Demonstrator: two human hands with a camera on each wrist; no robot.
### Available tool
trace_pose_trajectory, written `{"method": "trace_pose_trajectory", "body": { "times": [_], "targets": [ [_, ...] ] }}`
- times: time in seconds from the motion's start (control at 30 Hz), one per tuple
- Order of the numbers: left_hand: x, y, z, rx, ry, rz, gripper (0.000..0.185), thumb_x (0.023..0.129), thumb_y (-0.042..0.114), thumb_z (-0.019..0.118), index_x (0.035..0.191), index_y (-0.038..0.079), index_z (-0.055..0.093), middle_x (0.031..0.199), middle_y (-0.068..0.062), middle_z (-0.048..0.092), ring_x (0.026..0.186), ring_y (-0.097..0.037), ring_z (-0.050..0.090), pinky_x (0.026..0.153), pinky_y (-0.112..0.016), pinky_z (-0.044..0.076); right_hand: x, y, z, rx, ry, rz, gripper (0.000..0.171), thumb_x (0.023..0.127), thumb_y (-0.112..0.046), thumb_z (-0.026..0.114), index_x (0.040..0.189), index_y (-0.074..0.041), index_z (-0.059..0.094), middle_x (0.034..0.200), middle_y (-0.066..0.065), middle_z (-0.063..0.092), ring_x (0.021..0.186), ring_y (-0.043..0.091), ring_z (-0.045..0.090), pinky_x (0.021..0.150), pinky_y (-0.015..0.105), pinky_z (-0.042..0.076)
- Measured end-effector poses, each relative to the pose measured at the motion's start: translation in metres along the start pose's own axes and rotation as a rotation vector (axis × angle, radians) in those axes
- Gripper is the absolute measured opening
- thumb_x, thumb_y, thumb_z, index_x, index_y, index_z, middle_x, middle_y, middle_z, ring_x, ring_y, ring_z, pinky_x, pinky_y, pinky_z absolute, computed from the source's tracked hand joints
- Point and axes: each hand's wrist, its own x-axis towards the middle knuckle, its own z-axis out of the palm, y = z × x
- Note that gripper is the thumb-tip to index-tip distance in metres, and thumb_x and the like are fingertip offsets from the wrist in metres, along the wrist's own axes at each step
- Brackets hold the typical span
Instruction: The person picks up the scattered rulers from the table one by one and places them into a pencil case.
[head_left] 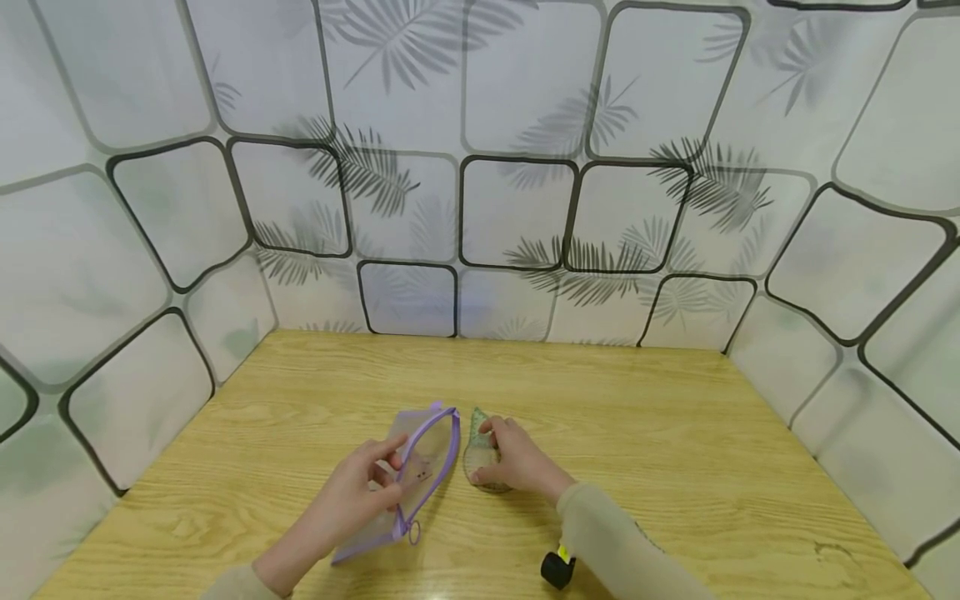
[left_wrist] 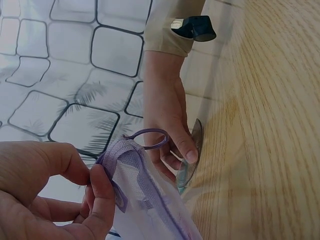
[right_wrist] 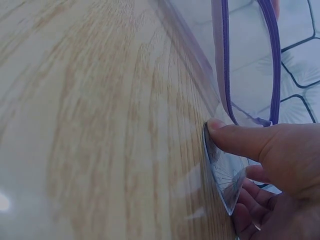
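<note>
My left hand point(head_left: 360, 487) pinches one side of the mouth of a translucent zipper pouch point(head_left: 453, 450) with purple trim. The pouch stands with its zipper gaping, and a purple ring pull point(left_wrist: 159, 132) hangs from its end in the left wrist view. Just right of it, my right hand point(head_left: 521, 458) grips a clear protractor point(right_wrist: 227, 182) marked with radiating lines, thumb on one edge and fingers curled at the other side. A green, pointed flat piece point(head_left: 477, 425) shows beyond the fingers; whether it is separate from the protractor I cannot tell.
A wood-grain table point(head_left: 637, 400) lies under everything. Patterned white cloth walls point(head_left: 517, 217) enclose its back and sides. A small black device point(head_left: 557, 571) with a yellow patch sits by the right sleeve point(head_left: 607, 533).
</note>
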Motion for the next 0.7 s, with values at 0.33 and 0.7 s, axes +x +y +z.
{"method": "trace_pose_trajectory", "body": {
  "times": [0.33,0.7],
  "targets": [
    [-0.0010,0.0022,-0.0003,-0.001,0.003,0.011,0.068,0.078,-0.006,0.062,0.142,-0.014,0.041,0.104,-0.014,0.052,0.078,-0.011,0.058,0.059,-0.020,0.058,-0.0014,-0.0012,-0.0023,-0.003,-0.009,0.013,0.063,0.078,-0.023,0.083,0.128,-0.003,0.050,0.107,0.012,0.053,0.089,0.020,0.048,0.076,0.035,0.047],
    [-0.0012,0.0024,-0.0006,-0.007,-0.003,0.012,0.069,0.078,-0.006,0.061,0.143,-0.014,0.040,0.104,-0.014,0.051,0.078,-0.010,0.058,0.060,-0.021,0.058,-0.0048,-0.0022,-0.0052,0.058,0.019,0.018,0.056,0.080,-0.019,0.081,0.125,-0.004,0.051,0.094,0.009,0.057,0.077,0.016,0.048,0.059,0.024,0.042]
  ]
}}
